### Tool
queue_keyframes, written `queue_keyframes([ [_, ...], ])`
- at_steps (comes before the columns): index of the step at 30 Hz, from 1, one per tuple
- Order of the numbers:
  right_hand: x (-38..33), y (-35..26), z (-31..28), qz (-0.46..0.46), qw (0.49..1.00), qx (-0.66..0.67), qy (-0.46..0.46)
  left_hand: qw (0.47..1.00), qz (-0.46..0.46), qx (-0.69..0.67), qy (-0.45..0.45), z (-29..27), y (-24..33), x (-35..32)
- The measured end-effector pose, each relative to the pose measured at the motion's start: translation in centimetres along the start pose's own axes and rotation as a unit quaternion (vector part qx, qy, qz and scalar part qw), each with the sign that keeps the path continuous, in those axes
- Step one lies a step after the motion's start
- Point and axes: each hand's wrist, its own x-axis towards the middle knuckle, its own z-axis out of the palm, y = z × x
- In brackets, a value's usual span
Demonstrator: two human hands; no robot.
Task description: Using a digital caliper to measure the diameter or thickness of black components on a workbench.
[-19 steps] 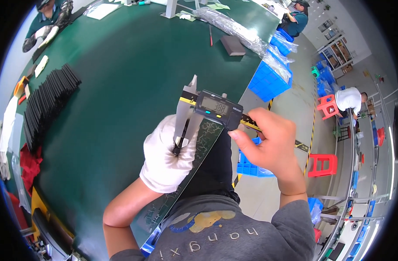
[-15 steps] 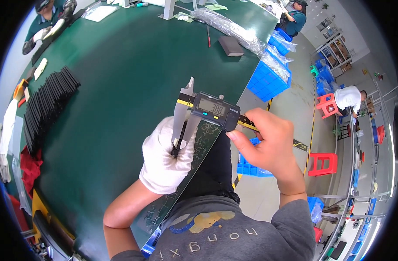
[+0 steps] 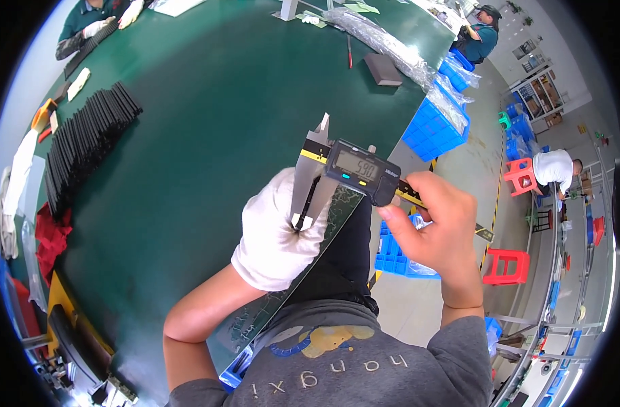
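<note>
Thin black flat strip (image 3: 306,205) pinched upright in white-gloved left hand (image 3: 279,234) at frame centre, long axis near-vertical btwn steel digital caliper (image 3: 344,169) jaws, bare right hand (image 3: 435,227) gripping caliper body just right.

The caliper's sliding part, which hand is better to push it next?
Probably the right hand: bare, it grips the digital caliper with its thumb by the slider. The gloved left hand is busy holding the thin black strip between the jaws.
</note>
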Motion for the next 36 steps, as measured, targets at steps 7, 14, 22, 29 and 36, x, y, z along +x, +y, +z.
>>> queue_keyframes([
  [7,0.1,-0.1,0.0,0.008,1.000,-0.008,0.009,0.999,0.024,0.021,0.034,0.4,-0.1,0.0],
  [14,-0.2,0.4,0.3,-0.003,1.000,0.002,-0.006,0.999,-0.016,0.035,-0.006,-0.3,0.4,-0.1],
  [22,-0.5,0.8,0.8,0.060,0.989,0.132,0.032,0.997,-0.049,-0.040,-0.034,-0.3,-0.4,-0.4],
  [29,-3.9,3.4,6.0,0.291,0.814,0.499,0.063,0.949,-0.207,-0.222,0.081,-0.8,-0.8,1.3],
  [36,-5.4,1.2,10.4,0.261,0.783,0.561,0.051,0.619,-0.493,-0.500,0.352,-1.2,-3.7,2.5],
])
